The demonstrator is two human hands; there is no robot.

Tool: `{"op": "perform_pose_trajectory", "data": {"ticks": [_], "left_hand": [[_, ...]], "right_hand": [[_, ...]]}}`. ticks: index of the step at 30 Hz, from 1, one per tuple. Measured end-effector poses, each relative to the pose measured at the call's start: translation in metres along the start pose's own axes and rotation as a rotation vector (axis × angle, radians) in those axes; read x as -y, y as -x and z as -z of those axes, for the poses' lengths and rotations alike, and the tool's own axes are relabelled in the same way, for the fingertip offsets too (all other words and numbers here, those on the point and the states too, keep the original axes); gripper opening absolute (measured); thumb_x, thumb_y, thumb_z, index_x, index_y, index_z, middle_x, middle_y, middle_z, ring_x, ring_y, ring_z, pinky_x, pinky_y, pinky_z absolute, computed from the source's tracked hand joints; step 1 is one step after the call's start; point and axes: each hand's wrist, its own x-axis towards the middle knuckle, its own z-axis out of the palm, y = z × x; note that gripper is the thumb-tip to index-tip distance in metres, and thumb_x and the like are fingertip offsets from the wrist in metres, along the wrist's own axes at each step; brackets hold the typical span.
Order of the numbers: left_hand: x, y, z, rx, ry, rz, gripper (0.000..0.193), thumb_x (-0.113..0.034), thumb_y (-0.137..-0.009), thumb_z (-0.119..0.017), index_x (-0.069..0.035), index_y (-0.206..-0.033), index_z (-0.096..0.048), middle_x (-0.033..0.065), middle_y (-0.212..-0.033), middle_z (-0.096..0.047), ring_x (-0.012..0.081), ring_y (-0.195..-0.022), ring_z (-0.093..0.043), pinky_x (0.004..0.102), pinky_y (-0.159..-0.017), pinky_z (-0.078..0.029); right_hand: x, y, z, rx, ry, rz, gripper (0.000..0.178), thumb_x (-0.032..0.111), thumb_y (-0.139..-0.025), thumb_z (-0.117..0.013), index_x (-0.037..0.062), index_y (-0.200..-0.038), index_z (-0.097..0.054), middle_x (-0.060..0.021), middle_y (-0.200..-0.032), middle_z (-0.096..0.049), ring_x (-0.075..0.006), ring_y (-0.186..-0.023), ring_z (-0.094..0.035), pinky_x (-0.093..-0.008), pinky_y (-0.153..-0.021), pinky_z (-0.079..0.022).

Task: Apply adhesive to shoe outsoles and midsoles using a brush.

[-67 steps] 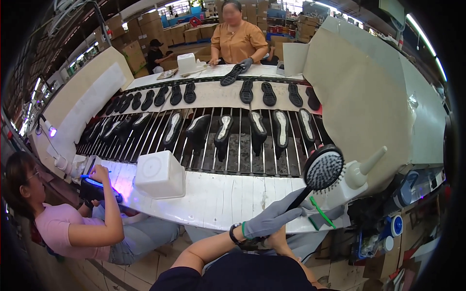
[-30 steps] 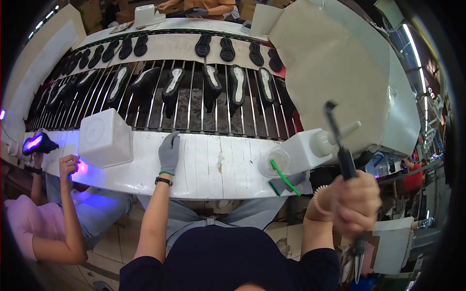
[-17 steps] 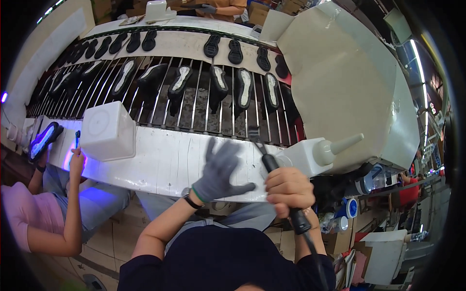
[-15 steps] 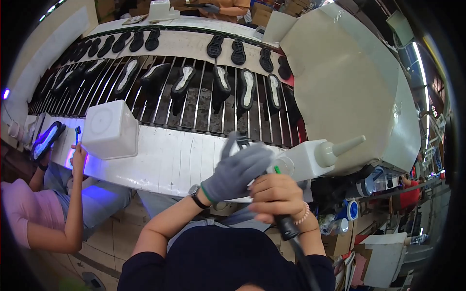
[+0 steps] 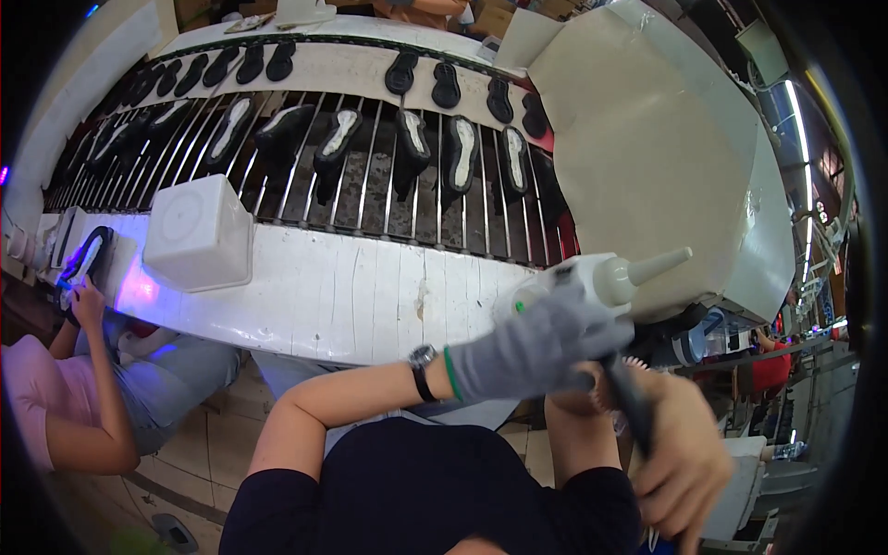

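My right hand (image 5: 683, 455) is bare and grips the dark handle of a brush (image 5: 627, 405) low at the right, below the table edge. My left hand (image 5: 536, 347), in a grey glove with a watch at the wrist, reaches across and curls its fingers over the brush's upper end, hiding the bristles. Just above the two hands a white squeeze bottle (image 5: 606, 277) with a pointed nozzle lies on the edge of the white worktable (image 5: 370, 296).
A white square box (image 5: 199, 231) stands on the table's left part. Behind it a rod conveyor (image 5: 370, 176) carries several black shoe soles. A large white hood (image 5: 647, 139) stands at the right. A person in pink (image 5: 65, 398) sits at the left holding a sole under violet light.
The brush came down from over the table to my lap side. My left hand left the tabletop and moved right onto the brush's upper end; both hands shifted right and lower.
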Motion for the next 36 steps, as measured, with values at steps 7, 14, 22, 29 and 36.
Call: {"op": "perform_pose_trajectory", "data": {"ticks": [7, 14, 22, 29, 36], "left_hand": [[0.133, 0.068, 0.082, -0.311, -0.250, 0.455, 0.049, -0.021, -0.084, -0.070, 0.000, -0.125, -0.054, 0.0164, -0.117, -0.060, 0.0319, -0.109, -0.057, 0.0390, -0.095, -0.044], [0.221, 0.224, 0.119, -0.177, -0.614, 0.789, 0.033, -0.027, -0.093, -0.057, -0.004, -0.117, -0.061, 0.0145, -0.107, -0.065, 0.0322, -0.100, -0.060, 0.0402, -0.091, -0.045], [0.221, 0.220, 0.115, -0.085, -0.641, 0.807, 0.025, -0.023, -0.094, -0.056, -0.004, -0.108, -0.065, 0.0134, -0.100, -0.067, 0.0326, -0.096, -0.060, 0.0392, -0.087, -0.046], [0.209, 0.214, 0.128, -0.539, -0.675, 0.814, 0.025, -0.019, -0.096, -0.054, -0.002, -0.111, -0.063, 0.0122, -0.107, -0.065, 0.0265, -0.102, -0.060, 0.0349, -0.090, -0.046], [0.210, 0.217, 0.126, -0.541, -0.631, 0.845, 0.028, -0.022, -0.098, -0.050, -0.003, -0.113, -0.064, 0.0109, -0.109, -0.065, 0.0252, -0.103, -0.060, 0.0335, -0.091, -0.045]], "right_hand": [[0.133, -0.014, -0.045, -0.874, 0.641, 0.443, 0.016, 0.014, -0.087, -0.066, 0.0097, -0.072, -0.066, 0.0062, -0.068, -0.061, -0.0048, -0.058, -0.057, -0.0188, -0.048, -0.043], [0.083, -0.019, -0.034, -0.048, 0.666, -0.118, 0.015, 0.006, -0.085, -0.047, 0.0130, -0.072, -0.049, 0.0057, -0.067, -0.039, -0.0052, -0.059, -0.041, -0.0212, -0.051, -0.028], [0.096, -0.012, -0.040, -0.163, 0.770, -0.029, 0.008, 0.006, -0.082, -0.051, 0.0097, -0.077, -0.056, 0.0051, -0.071, -0.049, -0.0058, -0.063, -0.048, -0.0221, -0.053, -0.035], [0.081, -0.001, -0.034, 0.025, 0.584, -0.217, 0.017, 0.012, -0.089, -0.047, 0.0119, -0.078, -0.059, 0.0032, -0.071, -0.043, -0.0057, -0.060, -0.041, -0.0252, -0.050, -0.027], [0.068, -0.001, -0.023, -0.024, 0.481, -0.199, 0.021, 0.014, -0.091, -0.046, 0.0081, -0.075, -0.058, 0.0008, -0.072, -0.050, -0.0106, -0.059, -0.046, -0.0268, -0.051, -0.032]]}}
